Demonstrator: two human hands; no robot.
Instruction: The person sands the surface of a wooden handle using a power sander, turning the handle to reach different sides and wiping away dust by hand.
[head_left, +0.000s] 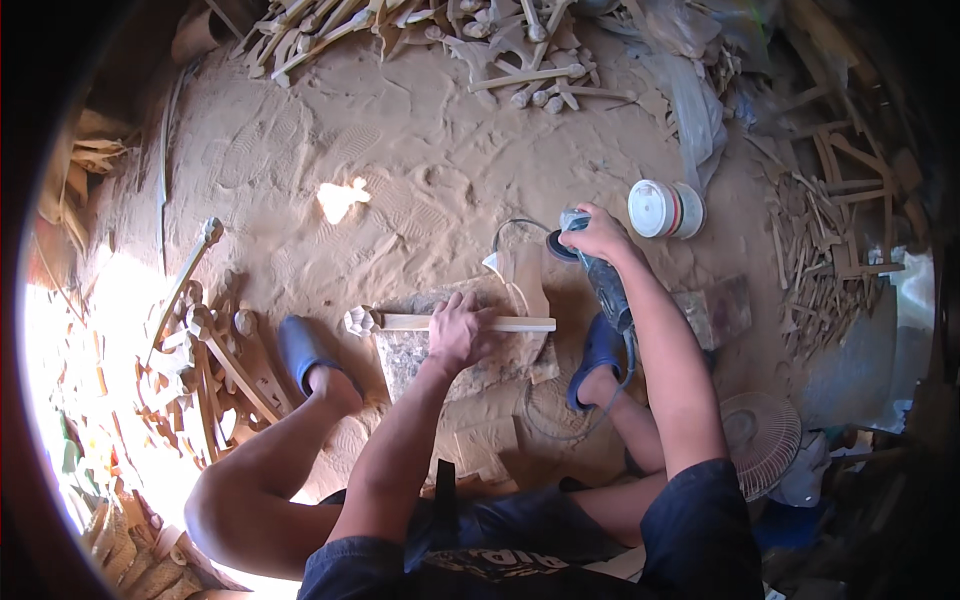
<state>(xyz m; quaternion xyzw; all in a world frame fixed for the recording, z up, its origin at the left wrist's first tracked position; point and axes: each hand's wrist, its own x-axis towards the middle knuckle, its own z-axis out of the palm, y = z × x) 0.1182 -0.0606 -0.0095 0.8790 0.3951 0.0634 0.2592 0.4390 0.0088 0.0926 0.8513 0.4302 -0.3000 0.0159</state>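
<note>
Head | our left hand (462, 332) clamps fingers on stick (525, 324), left knob (361, 321) already faceted | our right hand (598, 235) wraps fingers round grinder (608, 288), off stick | we judge shaping unfinished

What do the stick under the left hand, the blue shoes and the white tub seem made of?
Stick: probably bare wood, from its pale tan colour and flat-cut faces.
Blue shoes: likely matt moulded foam or rubber, given their thick, rounded shells.
White tub: perhaps smooth plastic, from its even surface, though coated metal is possible.
</note>
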